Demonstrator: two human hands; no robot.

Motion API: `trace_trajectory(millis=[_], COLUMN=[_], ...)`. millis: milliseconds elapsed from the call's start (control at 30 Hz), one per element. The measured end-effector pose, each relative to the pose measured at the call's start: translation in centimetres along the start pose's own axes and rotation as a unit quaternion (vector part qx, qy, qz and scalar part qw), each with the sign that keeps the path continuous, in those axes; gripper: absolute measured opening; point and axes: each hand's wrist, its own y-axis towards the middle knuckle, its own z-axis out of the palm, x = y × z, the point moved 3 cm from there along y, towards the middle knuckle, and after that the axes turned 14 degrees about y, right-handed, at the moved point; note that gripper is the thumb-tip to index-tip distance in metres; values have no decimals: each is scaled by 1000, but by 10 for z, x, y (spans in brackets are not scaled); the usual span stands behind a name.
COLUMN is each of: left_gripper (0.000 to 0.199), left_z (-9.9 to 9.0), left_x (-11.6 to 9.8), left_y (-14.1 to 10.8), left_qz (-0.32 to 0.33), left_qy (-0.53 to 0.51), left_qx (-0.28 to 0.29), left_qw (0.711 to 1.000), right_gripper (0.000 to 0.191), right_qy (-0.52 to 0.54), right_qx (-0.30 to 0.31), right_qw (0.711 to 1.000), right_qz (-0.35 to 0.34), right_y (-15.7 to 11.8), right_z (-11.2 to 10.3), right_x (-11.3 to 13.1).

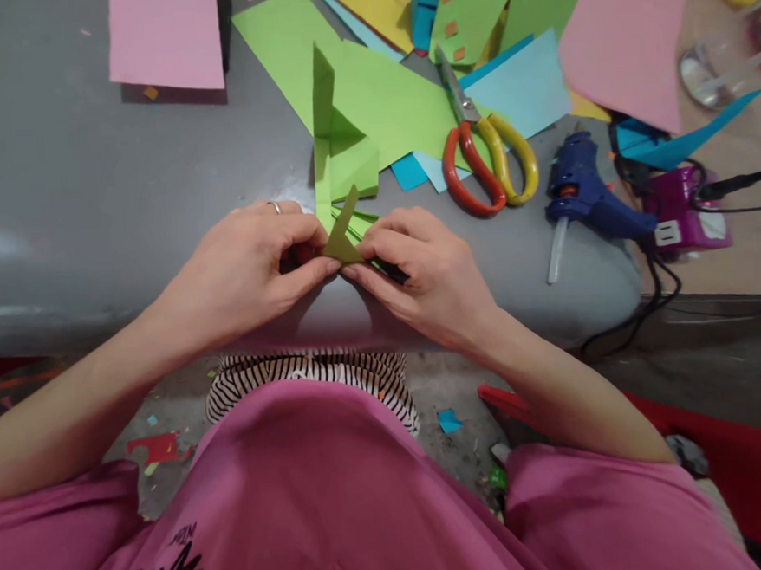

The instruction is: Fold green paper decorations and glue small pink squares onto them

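Note:
Near the front edge of the grey table, my left hand [261, 254] and my right hand [422, 269] pinch the near end of a folded green paper piece [346, 161] between thumbs and fingers. An olive-green pointed flap [345, 231] stands up between my fingertips, and thin green strips fan out just behind it. The far part of the folded paper rises upright as a narrow tapering panel. My thumb tips almost meet at the lower edge. A ring shows on my left hand. Part of the paper is hidden by my fingers.
Scissors [475, 152] with red and yellow handles lie right of the paper, near a blue glue gun [582, 188] and a purple box [681, 212] with cables. Green sheets [400, 101] and a light blue sheet [519, 84] lie behind. Pink paper [164, 39] is at the back left.

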Motion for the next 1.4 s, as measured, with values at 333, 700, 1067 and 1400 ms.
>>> trace_trajectory(millis=[333, 700, 1067, 1400], left_gripper=[32, 28, 25, 31], left_z=[4, 4, 2, 4], left_x=[1, -2, -9, -11], left_y=[2, 6, 4, -1], left_qz=[3, -32, -86, -76], left_qy=[39, 99, 169, 147], left_qx=[17, 15, 4, -3], left_qw=[999, 994, 982, 986], right_gripper=[21, 17, 14, 16], right_qy=[24, 16, 27, 30], right_qx=[6, -30, -26, -41], right_qw=[999, 999, 998, 997], right_qz=[29, 38, 56, 60], right_y=[3, 0, 4, 0], right_z=[-4, -1, -3, -8], right_x=[4, 2, -2, -3])
